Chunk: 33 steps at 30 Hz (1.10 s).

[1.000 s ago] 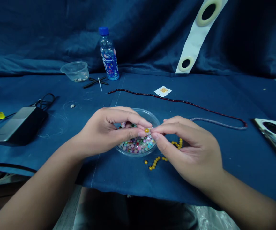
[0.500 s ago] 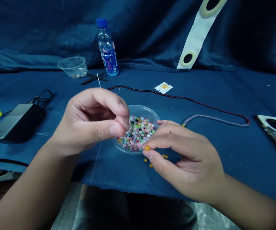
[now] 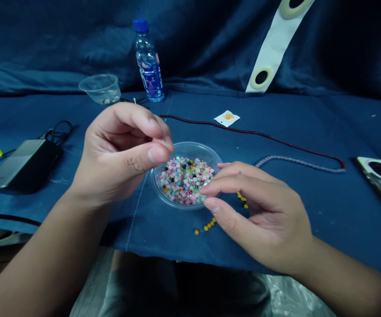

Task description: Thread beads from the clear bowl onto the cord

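Note:
My left hand [image 3: 127,154] is raised with thumb and fingertips pinched together; whatever it holds, if anything, is too fine or hidden to make out. My right hand [image 3: 259,207] has its thumb and index fingertip slightly apart, with nothing visible between them. It hovers by the right rim of a clear round tub [image 3: 153,185] full of small multicoloured beads [image 3: 186,178]. Yellow beads [image 3: 210,225] lie in a row under my right thumb, with more showing behind the fingers. A long strand of dark red beads [image 3: 263,134] curves into lavender beads [image 3: 296,162], which pass behind my right hand.
A clear tub [image 3: 89,88] and a blue-capped bottle [image 3: 149,66] stand at the back. A small white packet [image 3: 227,118] lies behind the strand. On the left is a dark box-shaped device [image 3: 21,167] with a cable; a phone [image 3: 380,176] rests at the right edge.
The yellow bead between my right thumb and finger is no longer there, and the fingertips have parted. My left hand has moved up and slightly left. The yellow beads now lie in a row.

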Each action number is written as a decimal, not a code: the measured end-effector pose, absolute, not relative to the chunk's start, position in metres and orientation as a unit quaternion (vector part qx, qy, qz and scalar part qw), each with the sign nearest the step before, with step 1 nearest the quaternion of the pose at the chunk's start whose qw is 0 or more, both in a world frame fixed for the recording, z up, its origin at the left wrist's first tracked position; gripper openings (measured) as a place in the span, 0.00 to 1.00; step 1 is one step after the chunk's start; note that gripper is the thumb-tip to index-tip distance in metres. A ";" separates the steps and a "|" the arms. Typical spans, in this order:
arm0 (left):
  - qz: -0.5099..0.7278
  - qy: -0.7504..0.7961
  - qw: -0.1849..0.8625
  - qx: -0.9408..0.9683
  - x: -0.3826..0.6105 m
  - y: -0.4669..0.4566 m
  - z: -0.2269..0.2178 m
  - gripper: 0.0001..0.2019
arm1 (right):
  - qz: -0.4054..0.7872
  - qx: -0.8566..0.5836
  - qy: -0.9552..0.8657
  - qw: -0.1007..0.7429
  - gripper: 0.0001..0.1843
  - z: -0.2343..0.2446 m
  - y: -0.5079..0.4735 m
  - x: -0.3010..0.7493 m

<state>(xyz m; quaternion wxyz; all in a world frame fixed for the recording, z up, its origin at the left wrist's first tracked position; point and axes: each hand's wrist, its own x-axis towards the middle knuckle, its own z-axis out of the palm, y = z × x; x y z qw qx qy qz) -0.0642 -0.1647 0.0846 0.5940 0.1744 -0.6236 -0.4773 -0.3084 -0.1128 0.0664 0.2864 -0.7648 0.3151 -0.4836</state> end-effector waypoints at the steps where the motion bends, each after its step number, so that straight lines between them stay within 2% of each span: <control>1: -0.471 -0.631 0.591 0.177 -0.065 -0.164 0.084 0.10 | -0.483 -0.763 0.318 0.288 0.09 0.066 -0.112 -0.308; 6: -0.402 -0.689 0.561 0.220 -0.067 -0.160 0.081 0.09 | -0.483 -0.761 0.322 0.288 0.09 0.066 -0.113 -0.308; 10: -0.280 -0.801 0.453 0.275 -0.068 -0.160 0.079 0.07 | -0.494 -0.729 0.367 0.301 0.08 0.066 -0.115 -0.311; 13: -0.223 -0.840 0.413 0.272 -0.069 -0.162 0.077 0.07 | -0.515 -0.709 0.396 0.275 0.10 0.064 -0.117 -0.314; 16: -0.211 -0.837 0.414 0.287 -0.069 -0.164 0.076 0.06 | -0.519 -0.725 0.396 0.221 0.13 0.063 -0.120 -0.315; 21: -0.213 -0.848 0.398 0.278 -0.067 -0.162 0.076 0.07 | -0.487 -0.785 0.357 0.139 0.12 0.062 -0.124 -0.313; 33: -0.205 -0.855 0.392 0.272 -0.066 -0.162 0.077 0.06 | -0.488 -0.772 0.371 0.169 0.10 0.062 -0.123 -0.312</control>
